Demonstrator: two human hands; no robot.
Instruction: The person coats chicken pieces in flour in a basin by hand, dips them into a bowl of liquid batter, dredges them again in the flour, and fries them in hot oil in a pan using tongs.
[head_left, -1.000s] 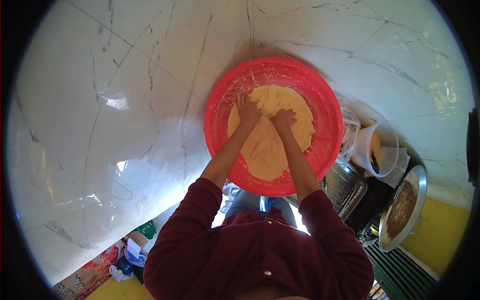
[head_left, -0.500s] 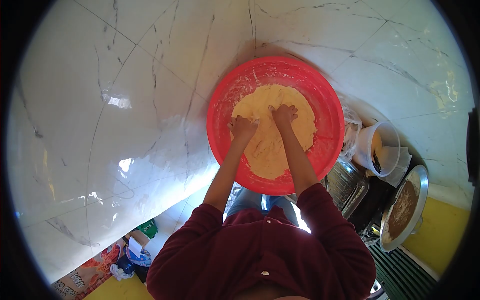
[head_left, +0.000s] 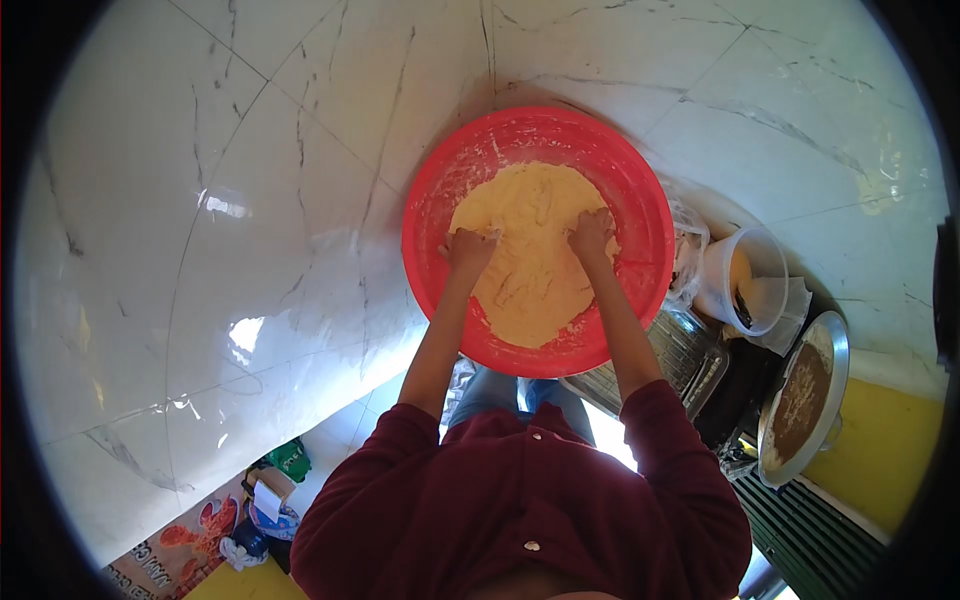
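A big mass of pale yellow dough (head_left: pixel 535 285) fills the middle of a wide red plastic basin (head_left: pixel 642 205). My left hand (head_left: pixel 468 250) is at the dough's left edge, its fingers curled into it and the thumb toward the middle. Across from it, my right hand (head_left: pixel 592 233) grips the right edge, fingers bent and partly hidden in the dough. Dough bits and flour cling to the basin's inner wall.
Marbled tile walls meet behind the basin. At the right are a clear plastic bucket (head_left: pixel 768 300), a metal tray (head_left: pixel 690 350) and a round metal pan (head_left: pixel 838 375) with brown and whitish contents. A printed carton (head_left: pixel 165 555) lies at lower left.
My hands have moved apart, from the middle of the dough out to its left and right edges. The whole view has shifted slightly, so the basin appears a little farther left.
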